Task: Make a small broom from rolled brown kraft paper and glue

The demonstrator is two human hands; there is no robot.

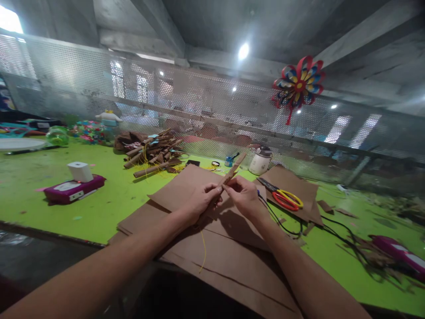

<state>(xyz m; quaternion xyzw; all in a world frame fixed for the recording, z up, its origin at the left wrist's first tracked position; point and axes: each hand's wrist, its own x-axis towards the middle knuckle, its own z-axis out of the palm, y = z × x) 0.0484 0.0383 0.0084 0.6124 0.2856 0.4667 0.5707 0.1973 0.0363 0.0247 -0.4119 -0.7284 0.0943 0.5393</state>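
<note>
My left hand is closed around a narrow roll of brown paper, which slants up and away to the right. The fingertips of my right hand are pinched at the roll's near side, close to the left thumb; what exactly they pinch is hidden. A thin yellow string hangs below my hands. Beneath them lie several large sheets of brown paper, overlapping and reaching past the table's front edge. To the right, scissors with red and yellow handles rest on another brown sheet.
A pile of brown paper rolls lies at the back left. A purple power strip with a white plug sits on the green table. A white jar stands behind. Black cables and paper scraps spread right. A perforated metal screen borders the table.
</note>
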